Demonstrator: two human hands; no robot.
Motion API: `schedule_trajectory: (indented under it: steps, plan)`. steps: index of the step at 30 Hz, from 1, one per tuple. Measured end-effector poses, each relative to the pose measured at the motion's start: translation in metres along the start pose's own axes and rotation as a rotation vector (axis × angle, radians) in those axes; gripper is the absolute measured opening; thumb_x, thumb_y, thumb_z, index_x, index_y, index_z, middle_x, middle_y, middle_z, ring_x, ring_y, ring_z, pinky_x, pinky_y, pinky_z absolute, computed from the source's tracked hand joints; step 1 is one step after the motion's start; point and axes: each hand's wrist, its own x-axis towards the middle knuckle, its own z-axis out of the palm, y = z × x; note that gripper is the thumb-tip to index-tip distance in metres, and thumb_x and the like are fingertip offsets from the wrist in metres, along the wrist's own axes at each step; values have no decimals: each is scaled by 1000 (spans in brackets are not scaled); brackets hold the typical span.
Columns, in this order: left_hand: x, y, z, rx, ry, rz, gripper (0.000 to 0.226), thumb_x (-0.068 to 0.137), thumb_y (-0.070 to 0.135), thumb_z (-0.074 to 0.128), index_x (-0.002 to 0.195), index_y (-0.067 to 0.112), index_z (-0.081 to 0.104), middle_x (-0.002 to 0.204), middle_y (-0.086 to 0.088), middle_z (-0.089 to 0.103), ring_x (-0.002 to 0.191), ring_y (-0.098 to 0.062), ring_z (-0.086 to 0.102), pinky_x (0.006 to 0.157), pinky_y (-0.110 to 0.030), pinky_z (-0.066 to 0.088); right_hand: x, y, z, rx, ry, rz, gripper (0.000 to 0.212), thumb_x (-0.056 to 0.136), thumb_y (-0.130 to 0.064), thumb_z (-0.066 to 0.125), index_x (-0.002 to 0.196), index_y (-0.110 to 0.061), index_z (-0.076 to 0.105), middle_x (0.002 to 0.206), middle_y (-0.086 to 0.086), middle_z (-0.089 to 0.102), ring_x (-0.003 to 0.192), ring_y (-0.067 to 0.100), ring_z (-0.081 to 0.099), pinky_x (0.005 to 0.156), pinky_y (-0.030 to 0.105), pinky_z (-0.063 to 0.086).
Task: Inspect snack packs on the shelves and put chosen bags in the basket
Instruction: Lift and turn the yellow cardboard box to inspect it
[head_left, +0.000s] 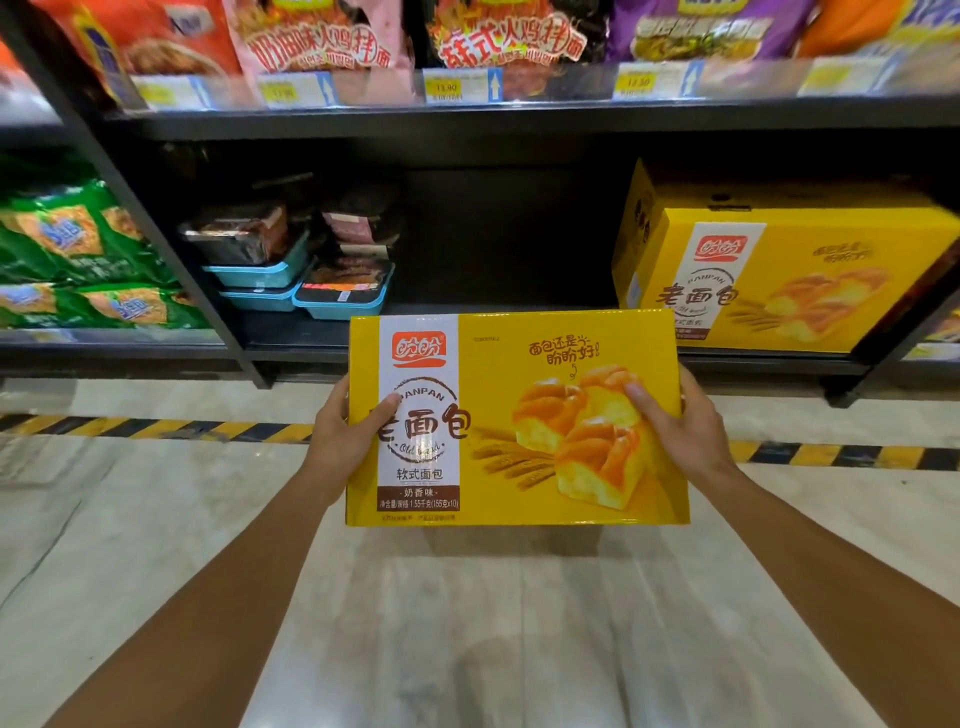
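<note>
A flat yellow bread box (519, 415) with a white label strip and a picture of bread is held face up in front of the bottom shelf, above the floor. My left hand (340, 434) grips its left edge, thumb on the label. My right hand (680, 421) grips the right edge, thumb lying on the bread picture. A second, identical yellow box (810, 265) stands on the bottom shelf at the right. No basket is in view.
The bottom shelf (467, 340) holds blue-trayed meal packs (301, 265) left of centre and green bags (78, 249) at the far left. Noodle bags (322, 41) fill the upper shelf behind price tags. A yellow-black stripe (156, 428) runs along the pale floor.
</note>
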Motion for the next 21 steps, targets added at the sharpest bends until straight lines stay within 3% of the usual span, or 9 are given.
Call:
schedule_trajectory:
  steps: [3,6,9,13,17,19,21]
  plan:
    - [-2,-8,0,0,14,23,47,92,35,74,136,31,55,109,5,73,88,-15,75,63,-31,62,1,8,-2,7,-9,-23,76,82,-66,63,149,-33,46,129,-4,62,123,26,59,106,53,48]
    - [0,-13,-3,24,20,16,54,90,38,75,140,30,54,120,-1,73,94,-20,75,78,-45,64,4,13,-4,18,-32,-15,80,80,-67,66,148,-32,48,134,-1,63,123,27,60,105,56,50]
    - [-7,-14,-7,66,27,16,63,88,40,77,144,32,50,127,0,70,98,-21,74,79,-45,64,-1,13,-9,45,-49,-30,78,78,-63,70,146,-32,50,130,-2,66,119,24,63,102,54,53]
    - [-16,-6,-19,193,-34,35,67,84,37,81,144,29,51,125,4,60,103,-21,66,74,-37,58,-5,12,-23,28,-180,-31,83,75,-54,74,149,-27,48,131,-1,65,114,21,64,96,45,56]
    - [-28,-5,-42,373,-175,12,64,72,35,90,127,27,59,121,0,69,112,-25,67,90,-47,57,-17,13,-48,-66,-354,-27,90,65,-49,84,146,-25,50,132,-3,65,117,21,65,91,37,57]
    - [-45,-18,-51,414,-179,30,71,60,35,95,123,26,61,118,0,71,111,-24,67,94,-51,57,-34,21,-57,-105,-416,-7,93,60,-43,90,142,-29,49,127,-7,66,112,14,66,84,26,55]
    - [-66,-36,-58,402,-147,39,81,49,37,97,121,27,62,112,3,73,104,-19,70,92,-50,60,-56,34,-59,-175,-453,-1,104,49,-52,98,139,-32,49,125,-14,66,110,6,65,84,26,57]
